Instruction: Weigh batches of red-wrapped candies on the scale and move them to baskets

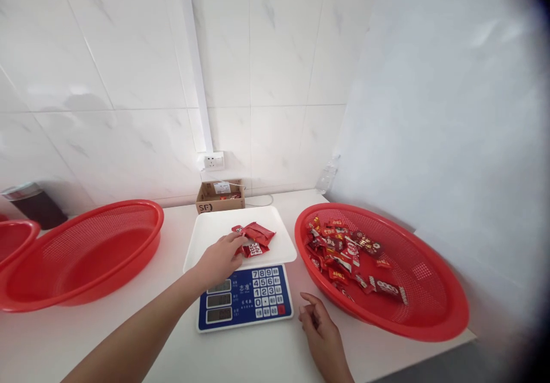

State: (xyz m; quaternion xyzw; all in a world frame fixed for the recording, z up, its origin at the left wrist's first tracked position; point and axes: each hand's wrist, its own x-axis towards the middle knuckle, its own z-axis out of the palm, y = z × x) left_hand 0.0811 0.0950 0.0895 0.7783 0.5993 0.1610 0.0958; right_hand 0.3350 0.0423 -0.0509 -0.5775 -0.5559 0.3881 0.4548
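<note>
Several red wrapped candies (261, 232) lie in a small heap on the white pan of a digital scale (206, 240). My left hand (221, 255) reaches over the pan, its fingers closed on the left side of the heap. Below the pan, the scale's blue panel (244, 298) shows number keys and display windows, partly covered by my left wrist. My right hand (320, 328) is over the table between the scale and a red basket. Its fingers are loosely bent and a little apart, with nothing in them.
To the right, a red perforated basket (433, 308) holds many wrapped candies (344, 251). Another red basket (98, 257) stands at the left, near a dark jar (36, 205). Behind the scale are a cardboard box (219, 204) and a wall socket (213, 161). A clear bottle (328, 175) leans in the corner.
</note>
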